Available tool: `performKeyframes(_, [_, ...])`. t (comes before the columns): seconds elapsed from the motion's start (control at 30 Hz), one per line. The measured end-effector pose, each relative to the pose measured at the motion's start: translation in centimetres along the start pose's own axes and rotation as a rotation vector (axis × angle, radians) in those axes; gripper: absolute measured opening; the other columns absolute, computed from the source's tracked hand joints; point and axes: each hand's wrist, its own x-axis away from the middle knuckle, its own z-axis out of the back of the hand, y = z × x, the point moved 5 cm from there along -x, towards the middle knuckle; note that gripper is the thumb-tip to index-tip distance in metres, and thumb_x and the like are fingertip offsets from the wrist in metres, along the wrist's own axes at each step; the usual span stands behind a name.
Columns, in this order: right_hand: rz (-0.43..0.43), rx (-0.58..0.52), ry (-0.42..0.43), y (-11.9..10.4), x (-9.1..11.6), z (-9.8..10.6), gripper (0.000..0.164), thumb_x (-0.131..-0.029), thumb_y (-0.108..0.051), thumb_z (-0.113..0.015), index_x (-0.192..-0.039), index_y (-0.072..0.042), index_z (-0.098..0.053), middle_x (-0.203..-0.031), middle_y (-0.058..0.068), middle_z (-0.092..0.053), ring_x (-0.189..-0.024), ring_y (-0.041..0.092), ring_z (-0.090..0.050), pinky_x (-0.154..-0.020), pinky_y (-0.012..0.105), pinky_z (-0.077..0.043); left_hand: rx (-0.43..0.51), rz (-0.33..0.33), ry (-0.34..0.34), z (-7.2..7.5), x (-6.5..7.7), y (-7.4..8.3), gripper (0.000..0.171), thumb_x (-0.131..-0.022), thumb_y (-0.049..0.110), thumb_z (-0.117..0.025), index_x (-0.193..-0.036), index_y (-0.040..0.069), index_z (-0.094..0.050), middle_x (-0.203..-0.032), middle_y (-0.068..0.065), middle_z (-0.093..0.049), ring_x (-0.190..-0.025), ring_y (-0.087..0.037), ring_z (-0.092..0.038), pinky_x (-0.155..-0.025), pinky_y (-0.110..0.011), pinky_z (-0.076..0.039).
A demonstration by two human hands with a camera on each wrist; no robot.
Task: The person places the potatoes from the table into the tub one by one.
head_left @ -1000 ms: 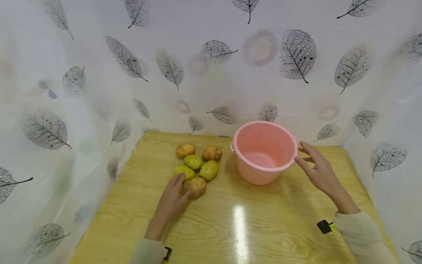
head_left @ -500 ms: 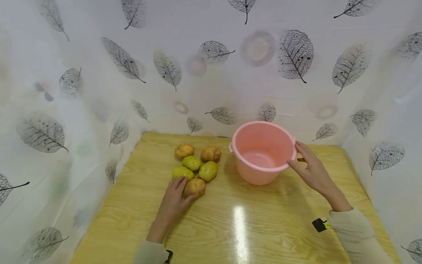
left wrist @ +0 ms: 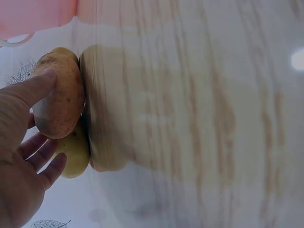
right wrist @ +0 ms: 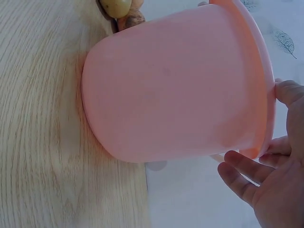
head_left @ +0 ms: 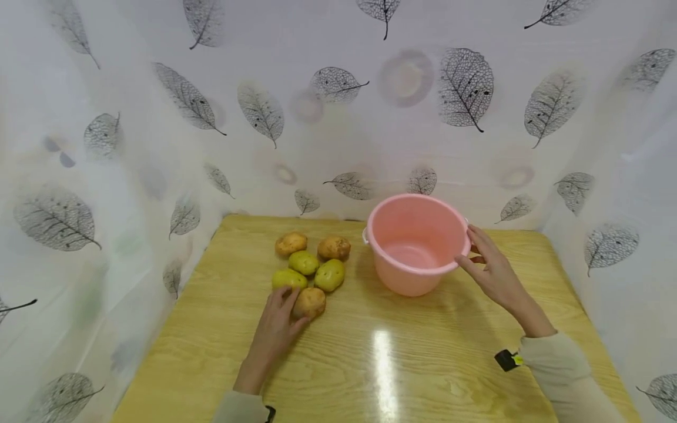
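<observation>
A brown potato [head_left: 309, 302] lies at the near end of a small cluster on the table. My left hand [head_left: 275, 326] holds it, thumb [left wrist: 40, 83] on its skin and fingers around the left side. Close by are three yellow-green, potato-like ones [head_left: 330, 275] and two more brown potatoes [head_left: 291, 242]. Right of the cluster stands a pink bucket [head_left: 407, 279], upright, with nothing visible inside. My right hand [head_left: 494, 273] holds its rim at the right side, thumb and fingers apart along it; the right wrist view shows some fingers [right wrist: 237, 175] off the wall.
The wooden table [head_left: 423, 364] has a bright light reflection in front of the bucket. White leaf-patterned sheeting [head_left: 344, 135] encloses the back and both sides. A white bucket handle joint [head_left: 365, 236] faces the potatoes.
My right hand has moved left onto the bucket's rim. My left hand has closed in around the near brown potato. The whole head view has shifted slightly.
</observation>
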Motion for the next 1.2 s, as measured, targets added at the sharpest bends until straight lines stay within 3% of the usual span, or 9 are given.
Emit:
performKeyframes(0.27, [-0.003,0.004,0.002,0.3,0.0,-0.3,0.066,-0.105,-0.01,-0.061,-0.162,-0.001,-0.028,-0.166,0.021,-0.027,-0.122,0.047,-0.055,-0.088,0.005,-0.043,0.002,0.0,-0.004,-0.3,0.3,0.0,0.075,-0.081,0.019,-0.091,-0.144,-0.004,-0.056,-0.138,-0.023,-0.053,-0.128,-0.038,-0.052,-0.106,-0.053,-0.047])
performKeyframes(0.47, [-0.023,-0.01,-0.002,0.3,0.1,-0.4,0.067,-0.105,-0.01,-0.061,-0.162,-0.002,-0.028,-0.167,0.02,-0.026,-0.121,0.045,-0.057,-0.087,0.003,-0.043,0.011,0.022,-0.044,-0.8,0.5,0.1,0.08,-0.082,0.019,-0.09,-0.148,-0.005,-0.051,-0.14,-0.022,-0.052,-0.129,-0.038,-0.053,-0.107,-0.054,-0.046])
performKeyframes(0.87, [-0.047,-0.027,-0.011,0.5,0.1,-0.3,0.069,-0.105,-0.011,-0.061,-0.164,-0.006,-0.026,-0.168,0.019,-0.024,-0.121,0.043,-0.057,-0.086,0.004,-0.044,0.076,0.139,-0.165,-1.5,0.2,0.0,0.079,-0.089,0.027,-0.085,-0.151,-0.003,-0.046,-0.143,-0.02,-0.053,-0.131,-0.037,-0.053,-0.109,-0.053,-0.045])
performKeyframes(1.2, [-0.057,-0.04,-0.009,0.5,0.2,-0.2,0.069,-0.105,-0.011,-0.061,-0.164,-0.008,-0.026,-0.168,0.018,-0.024,-0.123,0.045,-0.057,-0.086,0.007,-0.046,0.094,0.175,-0.169,-1.5,0.0,0.3,0.076,-0.087,0.031,-0.086,-0.146,-0.003,-0.052,-0.136,-0.018,-0.056,-0.127,-0.035,-0.056,-0.107,-0.052,-0.048])
